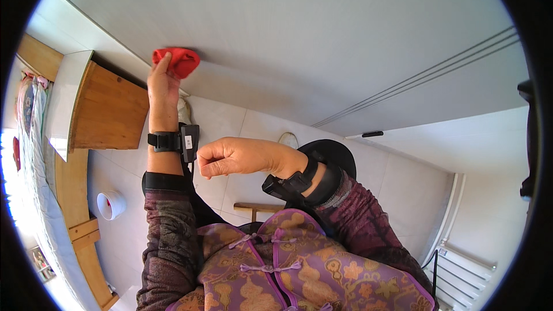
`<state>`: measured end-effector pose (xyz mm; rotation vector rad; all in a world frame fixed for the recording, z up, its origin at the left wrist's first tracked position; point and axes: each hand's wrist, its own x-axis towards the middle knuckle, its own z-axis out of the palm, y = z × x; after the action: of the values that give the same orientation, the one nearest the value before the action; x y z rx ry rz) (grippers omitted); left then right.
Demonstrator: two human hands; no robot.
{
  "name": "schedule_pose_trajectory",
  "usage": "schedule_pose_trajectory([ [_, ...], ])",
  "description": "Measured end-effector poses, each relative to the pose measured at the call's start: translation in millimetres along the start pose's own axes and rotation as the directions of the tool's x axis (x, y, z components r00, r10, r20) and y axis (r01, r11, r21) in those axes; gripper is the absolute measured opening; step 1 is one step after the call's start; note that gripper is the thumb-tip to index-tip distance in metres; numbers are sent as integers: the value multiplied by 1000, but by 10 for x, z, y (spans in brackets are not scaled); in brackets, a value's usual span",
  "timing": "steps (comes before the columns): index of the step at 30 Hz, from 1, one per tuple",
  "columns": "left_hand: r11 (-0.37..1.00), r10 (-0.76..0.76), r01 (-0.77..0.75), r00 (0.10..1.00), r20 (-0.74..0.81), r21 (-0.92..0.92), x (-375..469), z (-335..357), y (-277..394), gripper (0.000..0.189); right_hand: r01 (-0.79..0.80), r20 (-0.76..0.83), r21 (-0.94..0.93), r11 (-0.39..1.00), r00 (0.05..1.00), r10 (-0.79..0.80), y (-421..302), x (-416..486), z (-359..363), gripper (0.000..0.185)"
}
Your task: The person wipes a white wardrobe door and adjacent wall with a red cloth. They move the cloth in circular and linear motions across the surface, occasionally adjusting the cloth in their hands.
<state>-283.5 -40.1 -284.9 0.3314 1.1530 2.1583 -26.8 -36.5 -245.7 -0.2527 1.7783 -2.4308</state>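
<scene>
My left hand is stretched out at the upper left, shut on a folded red cloth. The cloth lies against a large, smooth grey panel, with the thumb over its near side. My right hand is bent in front of my body with curled fingers, and I see nothing in it. Both wrists carry a black strap with a small black device.
A wooden cabinet with a pale top stands at the left. A white bucket is on the tiled floor beside a wooden bed frame. A white radiator stands at the lower right, and a wooden stool is below me.
</scene>
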Motion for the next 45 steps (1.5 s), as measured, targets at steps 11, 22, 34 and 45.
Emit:
schedule_pose_trajectory([
  [11, 286, 206, -483, 875, 439, 828, -1077, 684, -1359, 30, 63, -10, 64, 996, 998, -62, -242, -223, 10, 21],
  [22, 816, -416, 435, 899, -137, 380, -939, 386, -2018, 31, -23, -29, 99, 995, 999, 26, -151, -148, -128, 21],
  [34, 847, 503, -482, 863, -42, 223, -86, 803, 749, 27, 16, 28, 16, 1000, 999, -17, -73, -167, -111, 20],
  [45, 89, 653, -792, 504, 565, 604, -871, 1651, 457, 36, -60, -73, 4, 998, 995, 61, 118, -78, -175, 18],
])
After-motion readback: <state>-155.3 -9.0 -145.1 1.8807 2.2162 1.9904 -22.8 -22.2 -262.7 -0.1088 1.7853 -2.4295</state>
